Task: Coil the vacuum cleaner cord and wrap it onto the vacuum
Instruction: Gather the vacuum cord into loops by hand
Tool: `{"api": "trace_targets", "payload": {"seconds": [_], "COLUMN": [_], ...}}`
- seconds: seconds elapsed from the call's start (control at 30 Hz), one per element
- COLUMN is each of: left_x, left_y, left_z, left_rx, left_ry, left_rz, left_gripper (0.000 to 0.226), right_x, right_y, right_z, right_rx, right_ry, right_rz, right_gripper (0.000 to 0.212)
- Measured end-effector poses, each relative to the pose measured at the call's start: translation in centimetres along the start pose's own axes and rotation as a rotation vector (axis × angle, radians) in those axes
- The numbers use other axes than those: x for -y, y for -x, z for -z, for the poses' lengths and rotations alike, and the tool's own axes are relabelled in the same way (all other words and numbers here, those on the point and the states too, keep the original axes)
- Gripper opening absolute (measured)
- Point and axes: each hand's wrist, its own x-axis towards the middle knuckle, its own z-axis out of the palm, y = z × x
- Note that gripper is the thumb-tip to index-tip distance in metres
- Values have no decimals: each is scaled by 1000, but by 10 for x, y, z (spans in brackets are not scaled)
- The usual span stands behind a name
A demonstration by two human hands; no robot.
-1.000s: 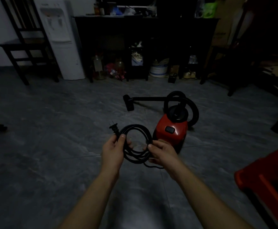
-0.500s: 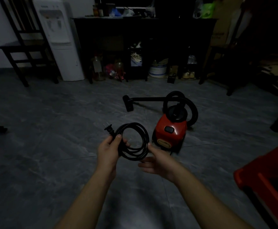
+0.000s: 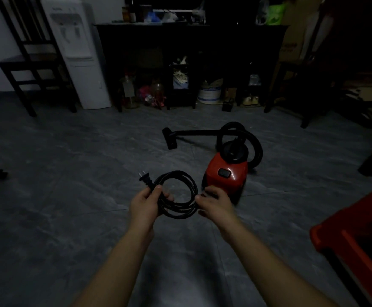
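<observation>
The red vacuum [image 3: 224,176] sits on the floor just beyond my hands. The coiled cord [image 3: 178,212] looks light and springy. My left hand [image 3: 145,204] grips the bundled loops below the plug [image 3: 144,177]. My right hand [image 3: 216,204] meets the far side, too blurred to tell if it grips.

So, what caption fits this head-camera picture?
Left hand grips the coiled cord; right hand at its other side, red vacuum beyond.
</observation>
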Motion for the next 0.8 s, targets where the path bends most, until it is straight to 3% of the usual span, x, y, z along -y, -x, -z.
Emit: {"api": "trace_targets", "payload": {"seconds": [0.27,0.5,0.63,0.8], "left_x": [5,8,7,15], "left_y": [-4,-14,-9,-4], "left_z": [2,8,6,6], "left_rx": [-43,-48,40,127], "left_ry": [-13,-105,-4,16], "left_rz": [166,287,467,590], "left_gripper": [17,18,18,13], "right_x": [-4,-5,-10,-14], "right_y": [2,2,-1,-12], "right_z": [16,25,27,32], "right_rx": [112,196,195,131], "right_ry": [451,628,683,780], "right_rz": [444,492,539,635], "right_gripper": [45,43,52,32]}}
